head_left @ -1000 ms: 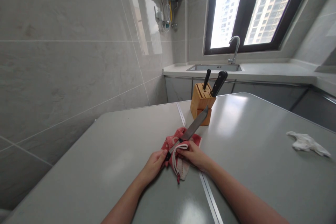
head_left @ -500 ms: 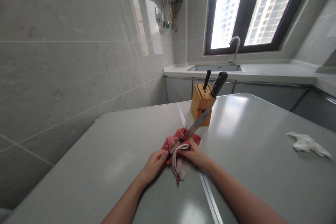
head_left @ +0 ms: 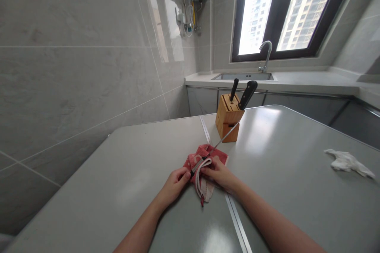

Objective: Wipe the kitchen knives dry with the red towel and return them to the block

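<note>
A kitchen knife [head_left: 224,137] points up and away to the right, its blade seen nearly edge-on. My left hand [head_left: 175,184] is closed on the butt end of its dark handle. A red cloth [head_left: 198,157] with a pale underside lies bunched under and around the handle. Closed on a fold of that cloth beside the handle is my right hand [head_left: 219,174]; some of its fingertips are hidden in the fabric. Just beyond the blade stands a wooden knife block [head_left: 227,116], and the tip overlaps it in view. Whether they touch I cannot tell.
The block holds two black-handled knives, a large one [head_left: 247,95] and a smaller one [head_left: 234,89]. On the right of the grey table [head_left: 142,146] lies a crumpled white cloth or tissue [head_left: 348,163]. Behind are a counter with a sink [head_left: 243,76] and a faucet [head_left: 267,53].
The knife has turned about its length, so the blade's broad face has become a thin edge. Both hands and the cloth stay almost in place.
</note>
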The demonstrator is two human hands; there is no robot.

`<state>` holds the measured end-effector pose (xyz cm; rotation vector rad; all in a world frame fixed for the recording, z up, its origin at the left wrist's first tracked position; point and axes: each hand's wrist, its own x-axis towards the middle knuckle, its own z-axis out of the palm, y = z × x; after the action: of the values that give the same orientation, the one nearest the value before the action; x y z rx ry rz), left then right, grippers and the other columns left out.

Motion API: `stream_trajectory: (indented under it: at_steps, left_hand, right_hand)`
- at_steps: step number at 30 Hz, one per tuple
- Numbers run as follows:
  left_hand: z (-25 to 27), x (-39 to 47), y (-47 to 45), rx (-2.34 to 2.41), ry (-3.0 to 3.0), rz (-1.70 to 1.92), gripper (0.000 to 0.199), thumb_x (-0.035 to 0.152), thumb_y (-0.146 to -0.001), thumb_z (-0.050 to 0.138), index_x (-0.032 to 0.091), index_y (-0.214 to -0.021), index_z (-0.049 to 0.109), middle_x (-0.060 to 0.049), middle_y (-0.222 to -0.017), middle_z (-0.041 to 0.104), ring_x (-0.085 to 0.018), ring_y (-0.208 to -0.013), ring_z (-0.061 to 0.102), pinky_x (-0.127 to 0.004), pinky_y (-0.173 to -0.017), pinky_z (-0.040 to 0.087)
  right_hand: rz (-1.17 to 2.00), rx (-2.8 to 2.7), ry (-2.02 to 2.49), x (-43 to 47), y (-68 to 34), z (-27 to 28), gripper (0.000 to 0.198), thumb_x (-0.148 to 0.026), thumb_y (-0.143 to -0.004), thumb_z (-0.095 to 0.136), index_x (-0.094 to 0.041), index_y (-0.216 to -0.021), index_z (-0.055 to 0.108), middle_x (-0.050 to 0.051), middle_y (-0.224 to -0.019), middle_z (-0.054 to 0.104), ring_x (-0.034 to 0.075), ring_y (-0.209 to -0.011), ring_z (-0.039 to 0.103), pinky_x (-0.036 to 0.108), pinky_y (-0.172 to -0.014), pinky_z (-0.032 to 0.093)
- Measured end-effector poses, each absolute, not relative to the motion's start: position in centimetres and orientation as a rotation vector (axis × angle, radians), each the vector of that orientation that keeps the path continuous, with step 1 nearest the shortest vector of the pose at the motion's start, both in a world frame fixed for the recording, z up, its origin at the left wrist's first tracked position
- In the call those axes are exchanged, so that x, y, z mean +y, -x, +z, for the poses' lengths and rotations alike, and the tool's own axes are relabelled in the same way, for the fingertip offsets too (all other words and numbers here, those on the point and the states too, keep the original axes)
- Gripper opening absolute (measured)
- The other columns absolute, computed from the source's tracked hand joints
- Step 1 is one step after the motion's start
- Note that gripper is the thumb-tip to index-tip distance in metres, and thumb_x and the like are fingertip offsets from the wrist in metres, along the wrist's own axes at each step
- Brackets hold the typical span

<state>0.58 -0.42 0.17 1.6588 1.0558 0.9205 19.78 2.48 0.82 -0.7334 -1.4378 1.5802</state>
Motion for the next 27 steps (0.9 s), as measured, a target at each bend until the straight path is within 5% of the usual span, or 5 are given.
stream_trajectory:
  at_steps: [27]
  left_hand:
    - [-0.08, -0.38, -0.66, 1.014, -1.614, 0.97, 0.036, 0.038, -0.072, 0.067, 0.018, -0.067, 0.038, 0.007, -0.061, 0.035, -0.009, -0.057, 0.028, -0.02, -0.051, 0.023]
  right_hand:
    - [1.496, -1.565, 0.743, 2.36, -19.66, 0.7, 0.026, -0.038, -0.07, 0.069, -0.016, -0.082, 0.063, 0.003, -0.082, 0.066, 0.018, -0.078, 0.06, 0.03, -0.073, 0.047]
